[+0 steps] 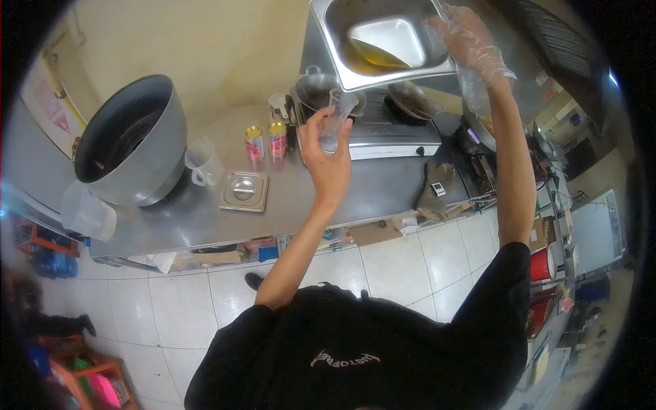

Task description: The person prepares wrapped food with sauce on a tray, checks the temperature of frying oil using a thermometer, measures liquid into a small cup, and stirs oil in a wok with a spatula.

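My right hand (470,42), in a clear plastic glove, grips the rim of a deep steel food pan (329,34) at its right side. The pan is raised and tilted, and yellow oil-like liquid (372,60) has gathered at its lower side. Just under the near left corner of the pan, my left hand (326,154) holds a small clear plastic cup (338,113) between thumb and fingers. No glove shows on this hand. Whether liquid is running into the cup I cannot make out.
Behind the cup stands a gas stove (383,140) with a wok (313,89) and a frying pan (413,101). On the steel counter (287,205) are two cans (254,143), a steel lid (244,190), a plastic jug (203,162), a large grey pot (154,147) and a cloth (436,191).
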`<action>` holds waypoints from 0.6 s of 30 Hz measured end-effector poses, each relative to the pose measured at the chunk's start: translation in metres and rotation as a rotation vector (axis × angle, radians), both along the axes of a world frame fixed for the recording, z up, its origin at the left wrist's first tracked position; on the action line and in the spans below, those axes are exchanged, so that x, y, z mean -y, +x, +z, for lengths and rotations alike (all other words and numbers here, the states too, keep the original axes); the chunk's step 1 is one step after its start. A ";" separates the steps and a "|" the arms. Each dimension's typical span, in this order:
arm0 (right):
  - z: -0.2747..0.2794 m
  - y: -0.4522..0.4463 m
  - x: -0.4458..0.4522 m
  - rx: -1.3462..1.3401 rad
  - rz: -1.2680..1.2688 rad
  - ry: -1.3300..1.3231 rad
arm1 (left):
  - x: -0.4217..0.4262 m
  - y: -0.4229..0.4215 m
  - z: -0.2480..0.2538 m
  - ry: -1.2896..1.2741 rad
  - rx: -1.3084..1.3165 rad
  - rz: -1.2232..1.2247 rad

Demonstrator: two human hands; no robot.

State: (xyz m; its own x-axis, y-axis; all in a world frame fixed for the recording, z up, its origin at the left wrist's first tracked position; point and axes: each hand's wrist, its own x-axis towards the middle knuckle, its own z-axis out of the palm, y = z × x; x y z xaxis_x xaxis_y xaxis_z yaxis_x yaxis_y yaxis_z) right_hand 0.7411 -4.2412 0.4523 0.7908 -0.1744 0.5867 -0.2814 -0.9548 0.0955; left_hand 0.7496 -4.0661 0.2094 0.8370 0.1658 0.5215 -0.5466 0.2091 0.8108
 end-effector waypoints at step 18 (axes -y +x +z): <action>0.009 0.002 0.034 0.134 0.140 -0.060 | 0.019 0.003 0.004 -0.089 0.039 -0.047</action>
State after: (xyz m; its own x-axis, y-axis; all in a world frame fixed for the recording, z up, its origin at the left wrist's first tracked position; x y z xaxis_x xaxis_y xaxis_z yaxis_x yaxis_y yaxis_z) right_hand 0.7429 -4.2749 0.4611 0.7192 -0.0303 0.6942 -0.1607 -0.9792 0.1237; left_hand 0.7523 -4.0847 0.2137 0.8245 0.1737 0.5386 -0.5650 0.3057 0.7663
